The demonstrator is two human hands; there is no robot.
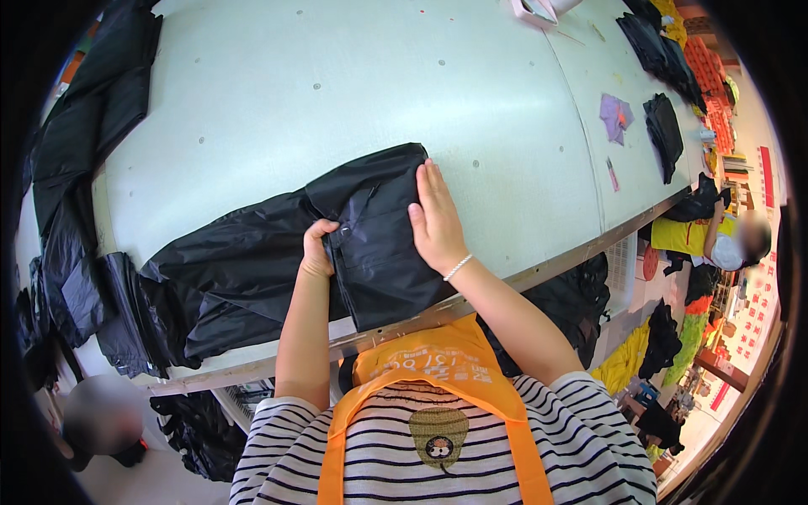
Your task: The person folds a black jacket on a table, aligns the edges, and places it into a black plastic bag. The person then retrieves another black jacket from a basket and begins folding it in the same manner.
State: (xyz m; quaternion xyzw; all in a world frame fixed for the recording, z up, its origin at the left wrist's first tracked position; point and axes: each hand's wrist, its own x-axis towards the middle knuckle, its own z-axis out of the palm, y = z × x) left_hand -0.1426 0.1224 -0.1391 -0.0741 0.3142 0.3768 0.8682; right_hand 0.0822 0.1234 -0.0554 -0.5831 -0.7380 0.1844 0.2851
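Observation:
A black garment of thin, shiny fabric lies partly folded near the front edge of the pale table; its exact kind does not show. My left hand grips it near the middle, thumb on top and the other fingers hidden in the fabric. My right hand rests against the garment's right edge with its fingers stretched out straight. To the left of my left hand the fabric trails off loosely in wrinkles.
More black garments line the table's left side. At the far right lie a folded black piece and a purple cloth. A person in yellow is beyond the right edge. A white crate sits below that edge.

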